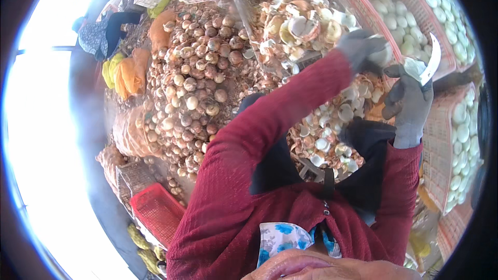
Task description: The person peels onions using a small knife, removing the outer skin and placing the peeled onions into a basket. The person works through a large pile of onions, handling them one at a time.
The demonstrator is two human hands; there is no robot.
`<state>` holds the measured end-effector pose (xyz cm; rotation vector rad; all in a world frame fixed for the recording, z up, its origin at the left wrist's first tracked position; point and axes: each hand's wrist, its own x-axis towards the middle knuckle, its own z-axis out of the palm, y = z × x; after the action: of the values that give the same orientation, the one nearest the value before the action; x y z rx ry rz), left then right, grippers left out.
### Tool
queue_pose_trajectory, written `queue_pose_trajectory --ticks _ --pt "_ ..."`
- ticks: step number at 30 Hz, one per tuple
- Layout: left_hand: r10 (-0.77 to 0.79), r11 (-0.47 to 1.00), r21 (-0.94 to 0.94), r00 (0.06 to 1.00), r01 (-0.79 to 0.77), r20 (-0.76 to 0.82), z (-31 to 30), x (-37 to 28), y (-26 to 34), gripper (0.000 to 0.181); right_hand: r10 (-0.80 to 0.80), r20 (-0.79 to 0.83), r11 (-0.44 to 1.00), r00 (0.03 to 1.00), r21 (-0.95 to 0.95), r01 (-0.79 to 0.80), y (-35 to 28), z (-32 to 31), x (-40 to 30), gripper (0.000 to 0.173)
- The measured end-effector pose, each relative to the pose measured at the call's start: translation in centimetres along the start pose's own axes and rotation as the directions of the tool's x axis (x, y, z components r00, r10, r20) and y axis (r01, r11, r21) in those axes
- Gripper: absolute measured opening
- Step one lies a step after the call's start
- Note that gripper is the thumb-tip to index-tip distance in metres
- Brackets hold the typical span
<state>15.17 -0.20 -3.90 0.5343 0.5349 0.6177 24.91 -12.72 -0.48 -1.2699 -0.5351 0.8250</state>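
My left hand (358,50), in a grey glove and blurred, reaches across to the right above the peelings. Its fingers close around a pale, blurred onion (380,53) beside the rim of a crate. My right hand (408,95), also gloved, is closed on a knife whose curved blade (433,58) points up; the handle is hidden in the palm. A whitish piece, perhaps onion skin (414,68), sits against the blade above the fingers. Below the hands, onion peelings (346,112) lie heaped in front of my lap.
Unpeeled onions (206,70) cover the floor at left. A grey bin (243,7) holds skins. Pink plastic crates (383,41) with peeled onions (400,19) stand at right; another crate (439,155) is by my right arm. A red basket (155,210) and another person (99,35) are leftward.
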Motion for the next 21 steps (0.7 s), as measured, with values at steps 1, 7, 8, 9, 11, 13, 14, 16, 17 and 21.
queue_pose_trajectory --ticks 1,7,8,9,11,13,14,16,17,21 --pt "0.059 0.995 -0.086 0.994 -0.051 0.09 1.0 1.7 0.4 0.069 0.032 -0.022 0.999 0.999 0.013 -0.032 -0.5 0.8 -0.2 0.022" --pt "0.438 0.848 0.29 0.895 -0.444 0.088 0.0 5.0 3.1 0.062 0.049 0.013 0.999 0.999 0.004 -0.049 -0.7 2.2 -0.3 0.021" --pt "0.42 0.772 0.497 0.905 -0.397 0.072 -4.4 7.0 3.6 0.059 0.101 0.016 0.993 0.995 -0.07 -0.099 -0.3 2.0 0.1 0.022" --pt "0.364 0.719 0.611 0.928 -0.333 0.078 -5.1 7.6 3.3 0.056 0.102 0.03 0.987 0.994 -0.131 -0.097 -0.3 1.5 0.3 0.024" --pt "0.253 0.584 0.787 0.966 -0.199 0.056 -5.7 3.6 4.6 0.05 0.15 0.097 0.965 0.984 -0.231 -0.125 -0.2 1.3 -0.1 0.027" --pt "0.061 0.683 0.727 0.997 -0.069 0.038 -7.1 -2.1 8.0 0.045 0.042 0.175 0.903 0.984 -0.428 0.038 0.8 1.1 0.2 0.031" --pt "-0.055 0.809 0.588 0.997 0.016 0.049 -8.9 -4.8 10.0 0.042 -0.026 0.266 0.847 0.964 -0.506 0.162 2.0 0.2 1.0 0.031" --pt "-0.001 0.924 0.382 1.0 -0.002 0.006 -13.3 -8.4 9.1 0.037 0.048 0.302 0.71 0.952 -0.681 0.18 2.0 0.8 0.6 0.029" --pt "0.169 0.923 0.366 0.981 -0.122 -0.099 -15.9 -10.6 7.7 0.033 0.083 0.279 0.679 0.957 -0.718 0.151 2.4 0.8 0.7 0.027" --pt "0.575 0.064 0.995 0.812 0.074 -0.097 -32.1 -16.8 2.3 0.023 0.336 0.13 0.41 0.933 -0.912 -0.021 0.1 3.3 0.1 0.026"
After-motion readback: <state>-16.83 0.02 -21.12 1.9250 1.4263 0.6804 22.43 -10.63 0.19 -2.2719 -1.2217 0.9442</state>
